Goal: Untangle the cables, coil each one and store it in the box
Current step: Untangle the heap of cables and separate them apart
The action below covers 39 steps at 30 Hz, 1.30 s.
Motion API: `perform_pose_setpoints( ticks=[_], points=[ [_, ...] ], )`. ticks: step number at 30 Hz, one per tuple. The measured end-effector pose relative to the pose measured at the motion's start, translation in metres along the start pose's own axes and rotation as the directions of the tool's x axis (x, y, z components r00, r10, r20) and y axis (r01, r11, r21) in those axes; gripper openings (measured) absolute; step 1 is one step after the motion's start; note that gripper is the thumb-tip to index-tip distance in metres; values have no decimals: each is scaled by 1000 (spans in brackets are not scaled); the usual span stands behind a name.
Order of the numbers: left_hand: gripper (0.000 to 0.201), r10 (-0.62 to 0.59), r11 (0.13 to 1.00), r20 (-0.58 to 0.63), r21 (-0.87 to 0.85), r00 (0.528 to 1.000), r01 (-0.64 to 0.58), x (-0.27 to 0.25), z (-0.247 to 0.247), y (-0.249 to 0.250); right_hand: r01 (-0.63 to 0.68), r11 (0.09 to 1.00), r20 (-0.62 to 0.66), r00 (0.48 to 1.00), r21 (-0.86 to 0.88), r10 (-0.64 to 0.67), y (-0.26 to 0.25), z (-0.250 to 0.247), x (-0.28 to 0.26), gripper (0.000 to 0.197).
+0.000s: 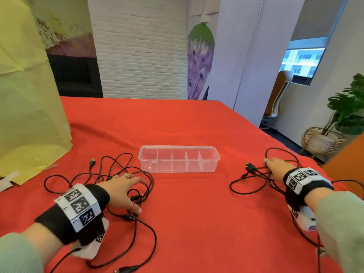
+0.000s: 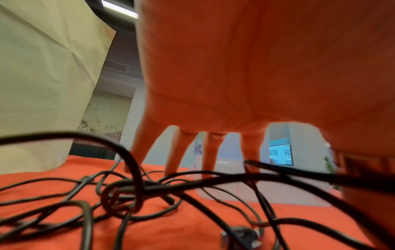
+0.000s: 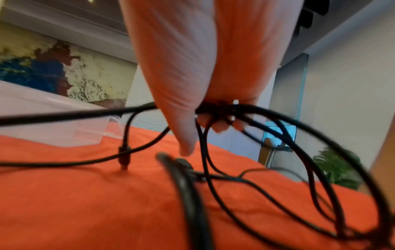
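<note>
Clear plastic, the one lidless box (image 1: 178, 159) with five compartments sits mid-table on red cloth (image 1: 197, 223). At eight o'clock, the left hand (image 1: 126, 191) spreads straight fingers over one black tangled cable heap (image 1: 110, 174); at three o'clock, the right hand (image 1: 275, 168) pinches a second black cable bundle (image 3: 245, 110).

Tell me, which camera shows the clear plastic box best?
The head view: the whole box, its dividers and empty compartments show. The right wrist view catches only a blurred corner; the left wrist view barely shows it behind the fingers.
</note>
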<state>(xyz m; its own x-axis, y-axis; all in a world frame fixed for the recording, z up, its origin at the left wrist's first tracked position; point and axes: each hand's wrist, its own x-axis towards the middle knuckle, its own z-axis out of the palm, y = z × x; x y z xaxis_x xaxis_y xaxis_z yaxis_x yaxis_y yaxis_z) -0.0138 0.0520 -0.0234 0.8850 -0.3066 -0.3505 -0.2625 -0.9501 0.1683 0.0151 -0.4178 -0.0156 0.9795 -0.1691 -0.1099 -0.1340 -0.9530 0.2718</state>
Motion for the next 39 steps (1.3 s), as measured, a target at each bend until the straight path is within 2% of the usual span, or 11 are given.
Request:
perform_pose_setpoints(
  ticks=[6, 8, 11, 13, 16, 20, 25, 31, 33, 36, 39],
  points=[
    [115, -119, 993, 30, -22, 992, 119, 5, 10, -22, 61, 998, 285, 957, -27, -51, -13, -9, -19, 84],
    [108, -154, 988, 28, -24, 988, 155, 7, 12, -24, 94, 987, 292, 955, -130, -52, -27, -29, -34, 97],
    [71, -147, 989, 32, 1, 989, 147, 8, 11, -22, 218, 957, 110, 974, -191, -200, -63, -55, -61, 68],
    [40, -96, 994, 10, -55, 995, 96, 10, 9, -17, 400, 913, -7, 916, 82, -401, -97, -66, -82, 49],
    [18, -34, 963, -88, -270, 996, 10, 12, 11, -9, 501, 662, 36, 782, 557, -623, -159, -72, -109, 43],
    [19, -5, 615, -140, -781, 990, -108, 8, 12, 11, 482, 609, 133, 706, 630, -696, -219, -46, -108, 65],
    [35, 53, 243, -251, -935, 966, -257, 6, 6, 33, 237, 438, 172, 683, 867, -710, -234, -30, -98, 43],
    [55, 142, 106, -282, -949, 949, -297, 12, 8, 28, 349, 472, 42, 768, 810, -639, -222, -21, -95, 8],
    [53, 114, 101, -295, -947, 949, -306, 15, 13, 25, 395, 513, -23, 809, 762, -588, -216, -22, -92, 23],
    [55, 51, 141, -311, -939, 949, -315, 21, 17, 18, 377, 499, -173, 897, 780, -408, -197, -20, -85, 34],
    [57, -38, 162, -356, -924, 934, -346, 23, 15, 7, 298, 387, -273, 955, 872, -120, -178, -12, -79, 37]
  ],
)
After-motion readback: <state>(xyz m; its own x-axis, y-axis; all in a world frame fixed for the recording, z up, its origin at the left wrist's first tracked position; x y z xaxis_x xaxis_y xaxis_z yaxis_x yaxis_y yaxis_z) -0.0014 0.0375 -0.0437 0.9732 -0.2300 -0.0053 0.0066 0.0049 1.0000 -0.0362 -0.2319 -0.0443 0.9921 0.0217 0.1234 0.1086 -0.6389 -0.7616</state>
